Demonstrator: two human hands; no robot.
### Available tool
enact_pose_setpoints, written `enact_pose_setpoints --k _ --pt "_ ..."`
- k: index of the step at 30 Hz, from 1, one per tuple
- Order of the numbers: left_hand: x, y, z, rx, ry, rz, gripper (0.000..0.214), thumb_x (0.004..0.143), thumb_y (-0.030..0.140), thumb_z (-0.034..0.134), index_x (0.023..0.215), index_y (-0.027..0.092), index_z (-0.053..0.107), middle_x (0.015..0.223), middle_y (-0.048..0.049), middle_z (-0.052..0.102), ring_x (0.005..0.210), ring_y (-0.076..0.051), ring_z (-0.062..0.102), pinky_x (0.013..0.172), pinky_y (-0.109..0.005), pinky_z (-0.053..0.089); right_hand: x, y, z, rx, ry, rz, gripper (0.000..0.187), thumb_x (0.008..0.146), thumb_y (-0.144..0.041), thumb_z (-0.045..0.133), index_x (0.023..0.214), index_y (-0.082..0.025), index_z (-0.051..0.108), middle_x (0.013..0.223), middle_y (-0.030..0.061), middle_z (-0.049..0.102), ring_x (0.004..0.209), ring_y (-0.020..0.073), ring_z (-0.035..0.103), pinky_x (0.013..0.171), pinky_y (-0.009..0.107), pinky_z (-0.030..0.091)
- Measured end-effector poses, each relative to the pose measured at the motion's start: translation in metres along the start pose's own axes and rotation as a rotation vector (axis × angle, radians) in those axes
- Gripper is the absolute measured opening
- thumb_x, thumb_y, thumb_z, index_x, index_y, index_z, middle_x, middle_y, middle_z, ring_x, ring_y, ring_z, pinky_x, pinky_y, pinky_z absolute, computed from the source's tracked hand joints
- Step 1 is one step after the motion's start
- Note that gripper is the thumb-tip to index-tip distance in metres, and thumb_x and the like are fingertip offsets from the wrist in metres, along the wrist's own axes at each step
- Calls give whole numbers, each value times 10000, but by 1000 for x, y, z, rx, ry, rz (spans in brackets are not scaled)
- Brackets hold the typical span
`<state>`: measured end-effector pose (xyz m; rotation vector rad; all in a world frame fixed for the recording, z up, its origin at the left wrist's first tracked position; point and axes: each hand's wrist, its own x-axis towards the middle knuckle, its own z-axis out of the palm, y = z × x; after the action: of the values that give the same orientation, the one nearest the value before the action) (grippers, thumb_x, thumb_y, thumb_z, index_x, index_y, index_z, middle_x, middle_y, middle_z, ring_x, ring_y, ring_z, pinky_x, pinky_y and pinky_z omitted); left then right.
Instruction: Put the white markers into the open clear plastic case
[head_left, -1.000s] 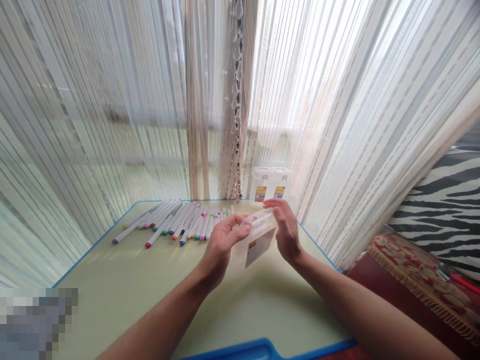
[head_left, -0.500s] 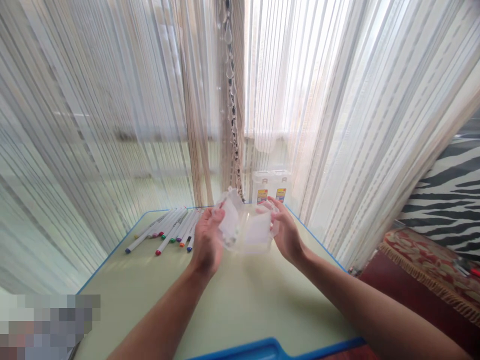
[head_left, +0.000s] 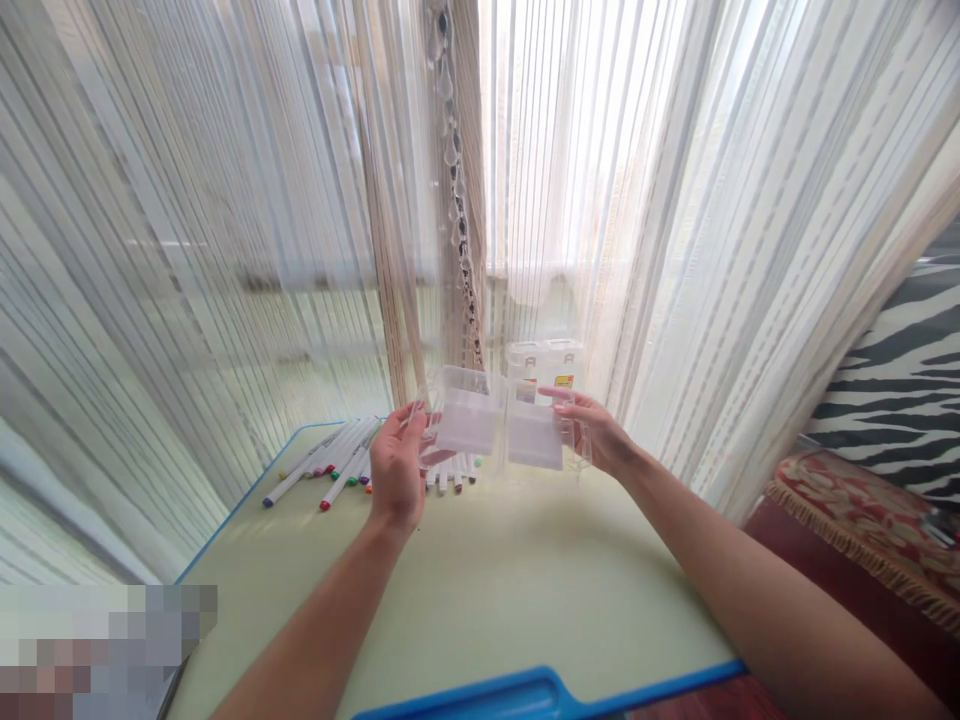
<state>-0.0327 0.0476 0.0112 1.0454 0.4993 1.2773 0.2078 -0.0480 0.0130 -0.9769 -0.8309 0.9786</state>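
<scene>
A clear plastic marker case [head_left: 471, 424] is held above the table, its two halves spread apart like an open book. My left hand [head_left: 396, 468] grips the left half at its outer side, fingers closed around the edge. On the opposite side, my right hand [head_left: 598, 434] has its fingers wrapped round the right half. Pale, frosted panels show in both halves. White markers [head_left: 294, 478] with coloured tips lie in a row on the table to the left. Some are partly hidden behind my left hand and the case.
Two clear cases [head_left: 546, 354] with yellow labels stand at the table's back edge. The pale green table [head_left: 480, 590] has a blue rim with a handle-like part [head_left: 480, 695] in front. Sheer string curtains [head_left: 300, 200] hang behind. A patterned, fringed cover [head_left: 862, 520] lies at right.
The case has been spread wider, and both hands have moved further apart. More markers show beneath it. The view has shifted slightly.
</scene>
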Motion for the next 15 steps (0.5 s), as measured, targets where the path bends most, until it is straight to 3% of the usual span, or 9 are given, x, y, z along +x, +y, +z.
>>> enact_pose_setpoints --k 3,7,10,13,15 --pt "-3 -2 1 74 -57 -22 423 776 419 703 1093 150 626 860 -49 698 675 -168 694 549 -286 584 2 2 -6 -14 -18 -2 364 679 -210 744 1044 -202 738 744 7 684 579 115 593 553 228 510" --pt "0 0 -1 141 -34 -3 464 774 451 700 1117 142 653 769 -28 676 603 -157 679 461 -248 557 0 1 -11 -86 -109 68 367 648 -187 778 1011 -158 743 789 28 695 623 125 616 572 224 502" --pt "3 3 -3 187 -32 -20 460 767 439 707 1104 127 682 712 -26 664 521 -143 641 386 -231 516 -5 -4 -14 -164 -337 161 515 649 -248 804 1140 -141 695 753 20 688 621 131 622 544 208 478" --pt "2 3 -3 249 -121 -134 422 739 423 736 1017 106 716 668 -36 655 441 -127 588 337 -228 479 -10 -7 -10 -154 -623 292 708 680 -524 764 1262 -154 607 955 98 722 811 223 690 558 247 518" --pt "-1 1 -1 313 -210 -203 411 715 431 761 950 95 727 645 -49 654 400 -118 556 315 -221 451 -15 -4 -1 -135 -692 377 721 714 -645 682 1249 -169 597 1018 124 717 842 267 712 520 271 532"
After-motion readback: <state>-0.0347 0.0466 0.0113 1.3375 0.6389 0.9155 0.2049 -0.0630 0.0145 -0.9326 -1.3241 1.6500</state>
